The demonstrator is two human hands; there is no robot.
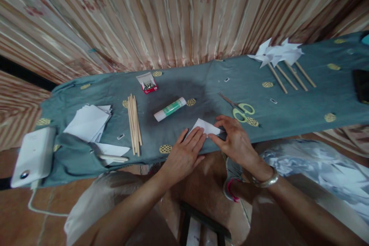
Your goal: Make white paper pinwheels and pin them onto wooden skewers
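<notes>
A white sheet of paper (204, 124), folded into a triangle, lies at the front edge of the cloth-covered table. My left hand (184, 155) rests flat on its left part, fingers stretched out. At its right corner, my right hand (233, 138) pinches the paper between thumb and fingers. Just beyond that hand lie scissors (239, 108) with pale green handles, blades slightly apart. A capped glue stick (170, 109) with a green label is on its side, beyond my left hand.
Wooden sticks (133, 125) lie left of centre, near a small red box (147, 83) of metal pieces. White paper squares (88, 122) are stacked farther left, by a white power bank (34, 155) with a cable. Several paper pinwheels (276, 52) lie at the back right. A curtain (178, 15) hangs behind.
</notes>
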